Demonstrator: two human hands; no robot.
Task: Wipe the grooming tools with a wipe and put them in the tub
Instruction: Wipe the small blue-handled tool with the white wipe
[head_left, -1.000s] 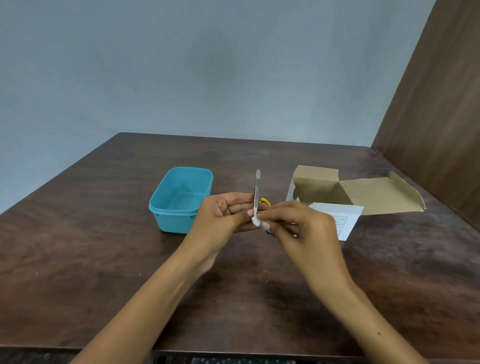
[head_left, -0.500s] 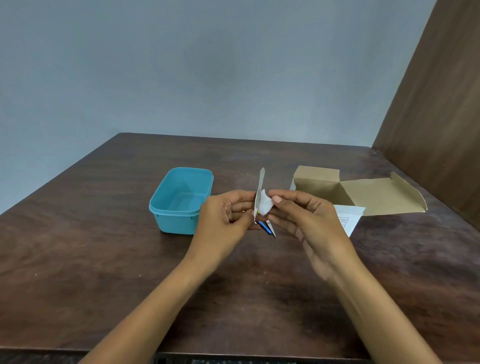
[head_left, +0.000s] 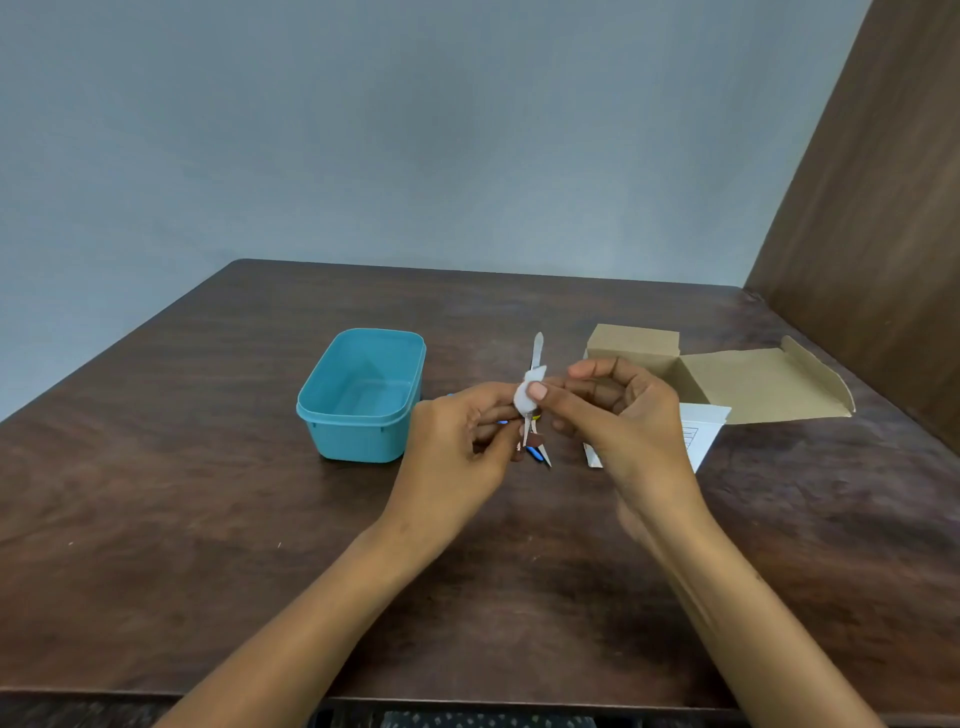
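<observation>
Left hand (head_left: 457, 447) fingers pinching an upright metal grooming tool (head_left: 536, 353) at its lower end, right hand (head_left: 618, 421) fingers pinching a white wipe (head_left: 527, 395) around its shaft, open teal tub (head_left: 363, 415) just left of the left fingers, bare counter (head_left: 208, 493) nearer the front edge, open cardboard box (head_left: 727, 384) behind the right fingers.

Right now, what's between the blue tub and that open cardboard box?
In the head view, both hands: the left hand holds a metal tool upright, the right hand pinches a white wipe around it, between tub and cardboard box.
</observation>
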